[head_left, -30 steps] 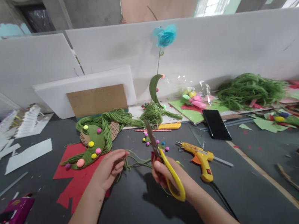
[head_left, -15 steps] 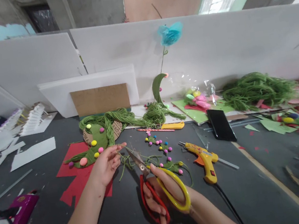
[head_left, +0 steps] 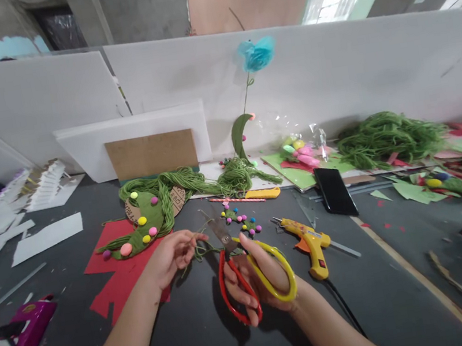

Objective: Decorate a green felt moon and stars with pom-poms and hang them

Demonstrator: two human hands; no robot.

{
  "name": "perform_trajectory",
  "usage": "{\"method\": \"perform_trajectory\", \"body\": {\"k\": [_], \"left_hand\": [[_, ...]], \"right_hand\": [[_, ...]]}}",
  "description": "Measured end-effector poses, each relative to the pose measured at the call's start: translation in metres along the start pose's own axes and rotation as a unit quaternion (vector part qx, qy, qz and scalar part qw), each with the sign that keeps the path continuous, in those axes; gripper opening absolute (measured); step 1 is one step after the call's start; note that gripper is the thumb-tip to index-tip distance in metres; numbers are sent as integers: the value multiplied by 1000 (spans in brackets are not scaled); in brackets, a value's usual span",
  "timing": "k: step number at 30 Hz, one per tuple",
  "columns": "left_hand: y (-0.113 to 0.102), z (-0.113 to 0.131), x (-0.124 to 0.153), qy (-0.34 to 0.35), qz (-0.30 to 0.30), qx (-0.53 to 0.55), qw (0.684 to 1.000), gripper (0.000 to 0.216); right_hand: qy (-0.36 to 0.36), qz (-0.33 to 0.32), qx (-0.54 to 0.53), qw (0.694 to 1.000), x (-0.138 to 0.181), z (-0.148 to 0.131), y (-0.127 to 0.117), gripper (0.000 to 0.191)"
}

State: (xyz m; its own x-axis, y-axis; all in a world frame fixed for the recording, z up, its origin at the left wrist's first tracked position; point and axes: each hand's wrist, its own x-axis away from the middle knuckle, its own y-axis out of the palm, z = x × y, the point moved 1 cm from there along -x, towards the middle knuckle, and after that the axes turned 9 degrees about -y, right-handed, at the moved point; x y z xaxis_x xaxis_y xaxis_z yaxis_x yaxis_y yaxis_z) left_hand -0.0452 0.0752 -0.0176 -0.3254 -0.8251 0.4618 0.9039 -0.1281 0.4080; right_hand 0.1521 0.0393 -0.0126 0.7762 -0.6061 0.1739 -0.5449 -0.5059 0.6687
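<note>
My right hand (head_left: 254,280) grips a pair of scissors (head_left: 224,241) with one red and one yellow handle loop. The blades point up and away, blurred at the tips. Just left of them, the fingertips of my left hand (head_left: 178,256) pinch a thin strand of green yarn (head_left: 202,250). Loose yarn hangs beneath those fingers and runs behind the scissors. Beyond the blades lie small green pieces dotted with coloured pom-poms (head_left: 249,227). A curved green leaf shape with pom-poms (head_left: 147,221) rests to the left, partly over red paper (head_left: 113,247).
A yellow glue gun (head_left: 309,239) and a black phone (head_left: 335,191) lie to the right. Behind are a yellow cutter (head_left: 263,194), a green yarn heap (head_left: 390,139) and a blue flower (head_left: 258,54) on a stem. White paper scraps (head_left: 46,237) lie left.
The scissors have risen a little and turned more upright. My left fingertips have come slightly down and right, with the yarn still pinched. A pom-pom piece is now hidden by my right hand.
</note>
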Motion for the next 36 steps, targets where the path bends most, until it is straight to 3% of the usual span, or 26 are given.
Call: {"method": "perform_trajectory", "body": {"k": [1, 4, 8, 10, 13, 21, 24, 30, 36], "left_hand": [[-2, 1, 1, 12, 15, -15, 1000, 6], [-1, 3, 3, 46, 47, -43, 997, 36], [14, -1, 4, 75, -5, -51, 996, 54], [20, -4, 4, 55, -57, -52, 996, 49], [20, -7, 3, 11, -90, -61, 994, 23], [8, 0, 9, -83, -124, -76, 986, 34], [13, -1, 11, -76, -96, -134, 983, 34], [17, -10, 4, 20, 2, -169, 985, 37], [24, -16, 1, 38, 20, -129, 991, 36]], "right_hand": [[1, -1, 7, 1000, 0, 1, 0, 66], [12, -12, 25, 1000, 0, 4, 2, 62], [29, -28, 43, 998, 0, 7, 6, 61], [34, -33, 43, 998, 1, 7, 7, 61], [24, -36, 27, 999, 1, 3, 5, 65], [9, -26, 20, 999, 1, -6, -5, 70], [11, -1, 32, 999, 1, -5, -6, 67], [-6, 27, 25, 999, 1, -3, -3, 64], [-85, 51, -26, 995, 5, -13, -5, 60]]}}
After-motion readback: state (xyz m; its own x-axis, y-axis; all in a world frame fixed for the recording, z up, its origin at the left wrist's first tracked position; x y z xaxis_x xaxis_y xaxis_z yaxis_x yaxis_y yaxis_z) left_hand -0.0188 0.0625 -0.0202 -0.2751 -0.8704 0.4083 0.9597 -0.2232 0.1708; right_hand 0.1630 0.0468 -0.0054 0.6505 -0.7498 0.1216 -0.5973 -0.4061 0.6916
